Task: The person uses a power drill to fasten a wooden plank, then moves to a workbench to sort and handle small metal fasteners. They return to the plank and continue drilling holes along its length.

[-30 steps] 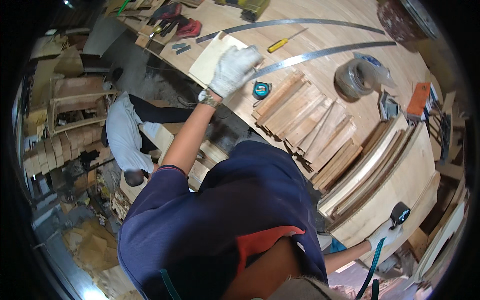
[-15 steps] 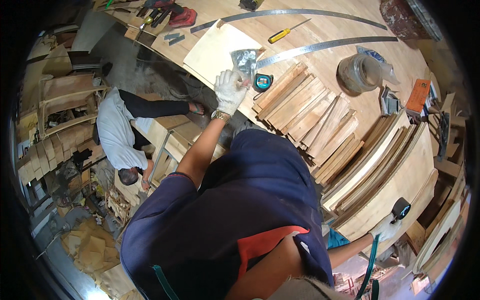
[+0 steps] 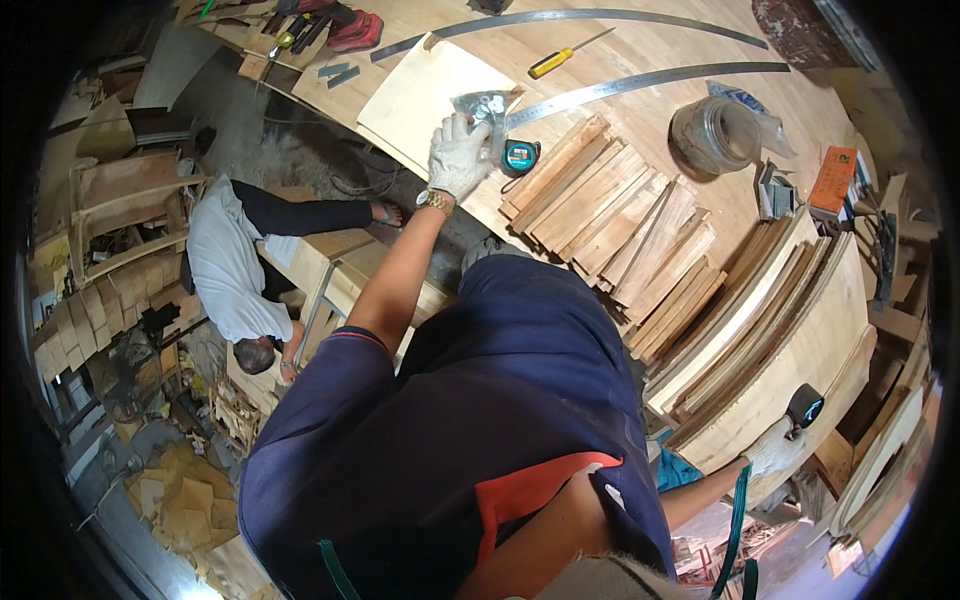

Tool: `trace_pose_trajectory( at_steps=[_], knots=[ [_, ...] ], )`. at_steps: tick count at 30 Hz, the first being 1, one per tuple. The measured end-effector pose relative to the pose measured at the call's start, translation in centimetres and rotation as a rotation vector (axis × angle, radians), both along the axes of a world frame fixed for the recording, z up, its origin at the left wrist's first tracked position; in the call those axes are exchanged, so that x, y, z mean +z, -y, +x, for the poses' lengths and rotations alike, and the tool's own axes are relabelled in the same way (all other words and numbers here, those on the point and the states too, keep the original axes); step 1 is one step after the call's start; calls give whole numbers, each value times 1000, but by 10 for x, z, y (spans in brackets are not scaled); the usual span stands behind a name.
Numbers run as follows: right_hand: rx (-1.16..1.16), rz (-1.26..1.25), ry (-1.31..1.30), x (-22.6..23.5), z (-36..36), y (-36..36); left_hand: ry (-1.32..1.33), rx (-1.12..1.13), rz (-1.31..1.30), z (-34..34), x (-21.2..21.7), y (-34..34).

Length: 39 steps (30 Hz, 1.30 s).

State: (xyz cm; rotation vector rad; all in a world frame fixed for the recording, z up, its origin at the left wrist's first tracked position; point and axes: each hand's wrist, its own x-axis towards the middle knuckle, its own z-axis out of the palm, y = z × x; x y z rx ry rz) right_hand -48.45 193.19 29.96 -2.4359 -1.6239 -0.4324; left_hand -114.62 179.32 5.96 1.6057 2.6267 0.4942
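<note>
My left hand (image 3: 460, 158), in a pale work glove with a wristwatch below it, is closed on a clear plastic bag (image 3: 482, 106) of small parts. The bag lies over a pale thin board (image 3: 425, 95) at the bench edge. Right beside that hand is a teal and black tape measure (image 3: 520, 156). At the far right my right hand (image 3: 772, 450), gloved too, has its fingers curled at a second, black tape measure (image 3: 805, 405) above a curved wooden panel (image 3: 770, 400). Its fingertips are partly hidden.
Wood strips (image 3: 615, 215) and a stack of curved boards (image 3: 745, 310) line the near bench edge. Beyond are a yellow screwdriver (image 3: 570, 54), steel rulers (image 3: 650, 82), a jar (image 3: 715, 135) and an orange box (image 3: 833, 182). Another person (image 3: 235, 265) bends over at left.
My left hand has shifted slightly farther over the bench and covers more of the bag. The black tape measure at my right hand has tilted a little. The whole view has shifted slightly.
</note>
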Motion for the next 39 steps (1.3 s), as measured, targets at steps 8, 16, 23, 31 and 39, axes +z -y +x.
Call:
trace_pose_trajectory(
  at_steps=[8, 16, 23, 31, 39],
  knots=[
    [11, 18, -5, 4, -11, 0, 217, 68, 162, -11, 3, 1],
    [16, -13, 7, -2, 7, -2, 8, 106, 218, 16, 11, 9],
    [14, 5, -16, 0, -2, -1, 34, 111, -94, 54, -9, 20],
    [25, 18, 3, -5, 6, -2, -10, 259, -17, 44, -24, 28],
    [54, 17, -14, -7, 13, -2, -65, 256, -64, 49, -9, 4]
  ],
)
